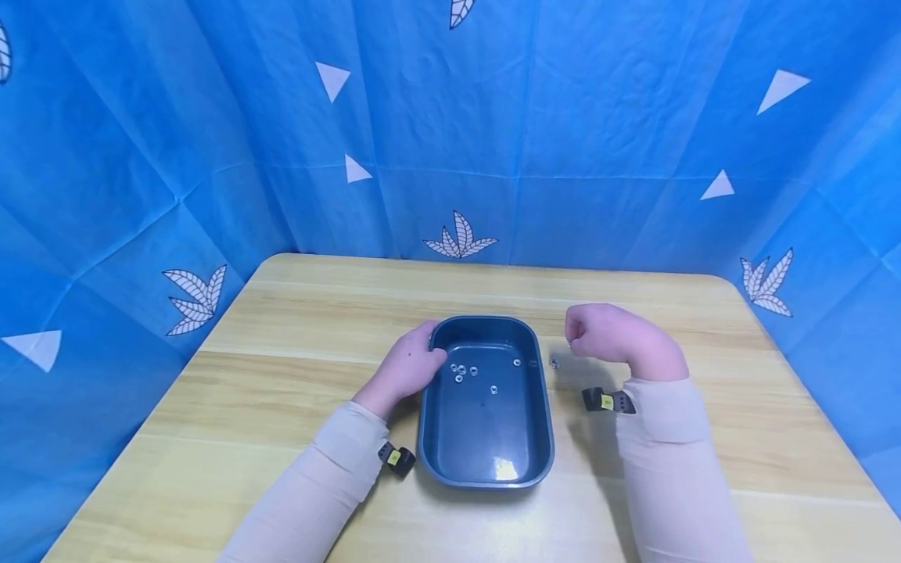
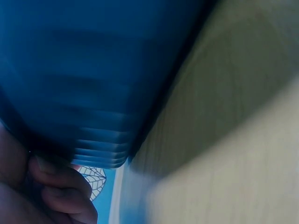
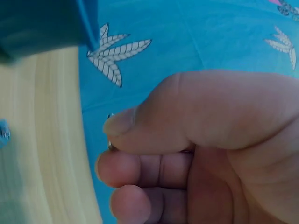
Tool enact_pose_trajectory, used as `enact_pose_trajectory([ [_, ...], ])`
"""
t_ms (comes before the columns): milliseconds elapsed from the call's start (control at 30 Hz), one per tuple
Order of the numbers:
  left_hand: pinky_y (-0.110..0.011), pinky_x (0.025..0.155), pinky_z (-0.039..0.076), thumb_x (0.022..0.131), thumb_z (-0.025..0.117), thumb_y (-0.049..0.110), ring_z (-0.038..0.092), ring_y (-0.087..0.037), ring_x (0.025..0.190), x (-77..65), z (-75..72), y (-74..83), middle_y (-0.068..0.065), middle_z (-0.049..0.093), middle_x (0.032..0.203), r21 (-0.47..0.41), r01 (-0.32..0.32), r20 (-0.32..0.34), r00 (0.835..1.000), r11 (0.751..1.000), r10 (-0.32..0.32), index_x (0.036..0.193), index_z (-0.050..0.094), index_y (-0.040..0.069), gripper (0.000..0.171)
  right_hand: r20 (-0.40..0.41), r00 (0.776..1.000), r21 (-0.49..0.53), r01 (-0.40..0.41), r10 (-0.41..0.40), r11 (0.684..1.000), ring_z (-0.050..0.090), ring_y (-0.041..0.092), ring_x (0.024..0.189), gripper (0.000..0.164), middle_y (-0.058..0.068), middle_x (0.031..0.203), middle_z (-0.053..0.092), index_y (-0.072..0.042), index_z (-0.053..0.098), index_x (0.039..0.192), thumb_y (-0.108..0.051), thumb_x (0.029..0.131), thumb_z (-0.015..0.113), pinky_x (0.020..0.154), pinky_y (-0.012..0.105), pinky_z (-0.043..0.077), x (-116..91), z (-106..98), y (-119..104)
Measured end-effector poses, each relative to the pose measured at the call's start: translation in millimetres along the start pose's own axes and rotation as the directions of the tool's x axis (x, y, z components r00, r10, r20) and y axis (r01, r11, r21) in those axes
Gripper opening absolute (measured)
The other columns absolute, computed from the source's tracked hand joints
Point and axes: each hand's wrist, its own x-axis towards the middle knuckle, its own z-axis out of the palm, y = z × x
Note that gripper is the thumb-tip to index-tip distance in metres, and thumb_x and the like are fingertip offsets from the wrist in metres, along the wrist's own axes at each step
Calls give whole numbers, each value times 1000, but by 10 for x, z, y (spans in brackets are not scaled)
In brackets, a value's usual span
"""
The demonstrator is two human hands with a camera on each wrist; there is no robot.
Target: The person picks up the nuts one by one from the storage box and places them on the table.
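A dark blue plastic tray [image 1: 484,422] sits on the table with several small metal nuts [image 1: 461,370] on its floor. My left hand [image 1: 408,360] grips the tray's left wall near the far corner, thumb over the rim; in the left wrist view its curled fingers [image 2: 65,186] show beside the tray's ribbed side [image 2: 98,130]. Just right of the tray, my right hand [image 1: 607,332] is raised over the table. Between thumb and forefinger it pinches a small shiny nut [image 3: 110,145], mostly hidden by the thumb. Another nut [image 1: 554,363] lies on the table between tray and right hand.
The light wooden table [image 1: 310,313] has rounded far corners. Blue patterned cloth [image 1: 436,117] hangs behind it and along both sides. A black wrist camera [image 1: 397,460] sits at the left wrist, another wrist camera [image 1: 594,399] at the right.
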Motion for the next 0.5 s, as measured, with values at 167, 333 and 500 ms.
enact_pose_trajectory([
  [167, -56, 105, 46, 98, 54, 16, 54, -32, 131, 12, 5, -6, -8, 57, 143, 0, -4, -2, 1000, 1000, 4, 149, 48, 12, 52, 25, 999, 17, -28, 28, 999, 51, 23, 74, 13, 5, 80, 56, -10, 60, 86, 0, 80, 55, 63, 34, 44, 27, 16, 120],
  [333, -56, 105, 45, 99, 54, 17, 54, -33, 131, -3, 3, -2, -9, 57, 143, -14, 9, 4, 1000, 1000, -9, 150, 47, 12, 52, 67, 997, 57, -50, 47, 997, 51, 24, 76, 15, 6, 79, 54, -10, 57, 84, 3, 77, 54, 64, 35, 44, 90, 95, 227],
  [500, -56, 105, 45, 99, 54, 17, 53, -32, 131, -10, -8, 7, -8, 57, 143, -17, 12, 5, 1000, 1000, -12, 150, 47, 13, 52, 82, 995, 54, -65, 61, 996, 49, 23, 73, 15, 6, 76, 51, -10, 54, 80, 3, 74, 54, 63, 35, 43, 154, 162, 264],
])
